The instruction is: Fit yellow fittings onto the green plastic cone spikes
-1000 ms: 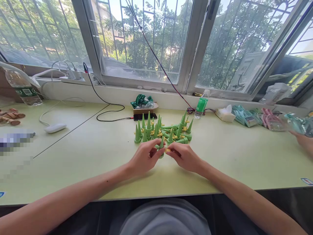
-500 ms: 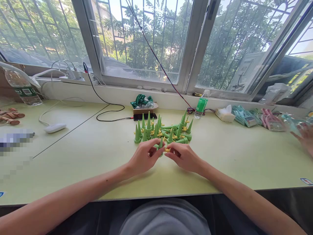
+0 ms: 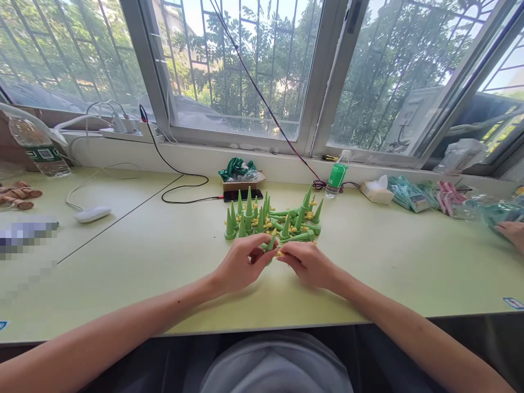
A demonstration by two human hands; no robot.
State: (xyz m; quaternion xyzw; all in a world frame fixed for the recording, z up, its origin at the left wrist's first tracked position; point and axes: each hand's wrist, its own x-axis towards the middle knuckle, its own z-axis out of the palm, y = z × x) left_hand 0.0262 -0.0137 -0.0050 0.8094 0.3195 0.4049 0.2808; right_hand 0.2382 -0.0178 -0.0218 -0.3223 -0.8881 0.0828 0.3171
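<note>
Between thumb and fingers, my left hand [image 3: 239,263] grips a green watering spike [image 3: 271,243], its pointed tip up and leaning slightly right. My right hand [image 3: 307,263] pinches a small yellow valve piece [image 3: 280,253] at the side of that spike. My fingers cover much of both parts, so I cannot tell how far they are joined. Just beyond my hands is a cluster of similar green spikes [image 3: 249,206] with yellow valves. Several stand on their wide bases, and others lie on their sides at the right of the cluster.
Behind the spikes are a phone [image 3: 262,194] on a cable and a small box with green plastic [image 3: 237,173]. A bottle [image 3: 338,176], tissue pack [image 3: 377,192] and bagged items [image 3: 409,194] line the back right. Another person's hand [image 3: 511,233] touches a plastic bag at the far right.
The held spike has tilted a little to the right, and my right fingers have shifted slightly around the yellow piece. At far right, the other person's hand has lowered and a bag has moved.
</note>
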